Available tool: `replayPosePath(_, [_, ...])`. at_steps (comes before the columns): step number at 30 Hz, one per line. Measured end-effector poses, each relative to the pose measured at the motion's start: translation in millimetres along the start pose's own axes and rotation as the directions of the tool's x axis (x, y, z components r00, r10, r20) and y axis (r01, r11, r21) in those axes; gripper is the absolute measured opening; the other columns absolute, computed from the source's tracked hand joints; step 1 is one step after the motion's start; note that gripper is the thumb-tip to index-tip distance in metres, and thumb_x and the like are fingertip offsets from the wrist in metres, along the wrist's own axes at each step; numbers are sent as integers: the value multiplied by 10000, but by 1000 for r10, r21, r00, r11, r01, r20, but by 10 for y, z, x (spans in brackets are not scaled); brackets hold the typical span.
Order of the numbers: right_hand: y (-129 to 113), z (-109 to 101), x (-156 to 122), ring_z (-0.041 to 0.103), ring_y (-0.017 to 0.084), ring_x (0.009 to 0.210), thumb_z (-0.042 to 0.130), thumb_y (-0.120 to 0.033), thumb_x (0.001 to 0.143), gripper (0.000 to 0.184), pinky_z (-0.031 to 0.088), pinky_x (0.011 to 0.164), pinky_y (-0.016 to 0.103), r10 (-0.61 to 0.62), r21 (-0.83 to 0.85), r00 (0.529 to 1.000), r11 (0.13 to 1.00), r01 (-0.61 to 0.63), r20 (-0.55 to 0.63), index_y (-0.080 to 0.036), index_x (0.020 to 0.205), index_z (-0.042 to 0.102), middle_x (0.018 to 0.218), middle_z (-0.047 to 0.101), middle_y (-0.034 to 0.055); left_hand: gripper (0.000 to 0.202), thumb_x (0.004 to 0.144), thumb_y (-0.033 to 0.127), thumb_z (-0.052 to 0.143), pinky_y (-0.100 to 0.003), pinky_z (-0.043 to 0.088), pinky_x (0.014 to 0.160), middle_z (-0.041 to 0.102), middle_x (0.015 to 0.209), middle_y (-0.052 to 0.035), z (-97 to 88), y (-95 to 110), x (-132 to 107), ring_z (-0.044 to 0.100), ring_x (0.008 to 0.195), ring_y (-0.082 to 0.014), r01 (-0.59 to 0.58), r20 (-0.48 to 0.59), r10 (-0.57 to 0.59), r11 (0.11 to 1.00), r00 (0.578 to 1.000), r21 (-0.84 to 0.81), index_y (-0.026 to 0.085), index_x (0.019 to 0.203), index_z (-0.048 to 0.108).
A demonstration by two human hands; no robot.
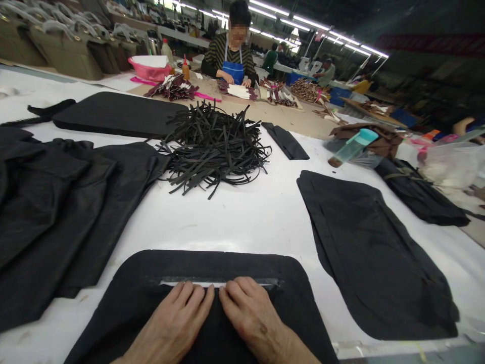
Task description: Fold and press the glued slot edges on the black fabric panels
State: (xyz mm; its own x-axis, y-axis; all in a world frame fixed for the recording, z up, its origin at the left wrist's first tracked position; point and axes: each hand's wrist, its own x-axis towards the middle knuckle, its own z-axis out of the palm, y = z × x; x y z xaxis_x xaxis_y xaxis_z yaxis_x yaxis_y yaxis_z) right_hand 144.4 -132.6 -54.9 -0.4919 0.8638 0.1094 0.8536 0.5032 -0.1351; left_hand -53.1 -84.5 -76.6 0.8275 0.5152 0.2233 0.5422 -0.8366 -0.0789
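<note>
A black fabric panel (212,260) with rounded corners lies flat before me on the white table. Near its far edge runs a long narrow slot (206,284), with white showing through it and a shiny strip around it. My left hand (178,318) presses on the slot's near edge, fingers bent and close together. Beside it my right hand (248,308) does the same a little to the right, its fingertips curled at the edge. Both sets of fingertips seem to pinch that fabric edge; their undersides are hidden.
Beyond the panel sits a heap of black strips (223,144). Black fabric pieces (76,202) spread at left, and stacked black panels (379,253) lie at right. A black slab (117,114), a teal-lidded bottle (352,147) and a co-worker (235,55) are farther back.
</note>
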Motion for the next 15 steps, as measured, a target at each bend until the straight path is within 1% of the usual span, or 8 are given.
replayPosePath(2, [6,-24,-22,458,197,777,497,-121,882,204,429,669,323,-5,-2,999,1000,5,36,-104,1079,546,916,543,63,360,849,224,440,-396,400,899,608,964,-50,-37,112,18,517,934,-247,38,31,-40,997,999,72,190,1193,540])
replayPosePath(4, [38,-37,-75,457,196,784,509,-124,879,202,430,676,322,-8,-9,999,1000,8,49,-105,1076,545,930,543,62,369,855,272,436,-403,399,904,612,983,-65,-67,164,23,520,944,-260,27,38,-32,992,999,124,185,1194,552])
replayPosePath(7, [129,-55,-207,458,196,794,495,-110,882,197,435,695,326,-11,-19,999,1000,12,51,-91,1070,548,947,547,70,377,862,283,419,-396,404,904,612,994,-68,-99,160,21,523,956,-259,-8,50,0,988,999,154,200,1204,555])
replayPosePath(10, [231,-83,-363,463,200,811,461,-83,886,225,443,724,332,3,-37,998,999,-1,60,-77,1096,542,964,551,77,392,854,272,416,-409,413,896,607,977,-71,-130,156,32,525,943,-265,-3,64,-8,984,998,181,223,1221,544])
replayPosePath(12, [286,-104,-454,468,206,827,446,-74,887,250,447,747,343,11,-51,997,999,-7,75,-70,1121,535,978,553,83,434,845,263,420,-428,421,883,601,978,-75,-151,174,52,529,934,-274,-13,90,-5,980,996,200,258,1273,489])
replayPosePath(15, [343,-132,-559,478,212,831,417,-58,888,258,448,777,362,0,-80,998,997,5,65,-59,1113,544,982,560,94,507,833,249,431,-453,433,854,595,981,-86,-166,206,85,537,923,-290,-28,137,-5,972,991,234,310,1335,393])
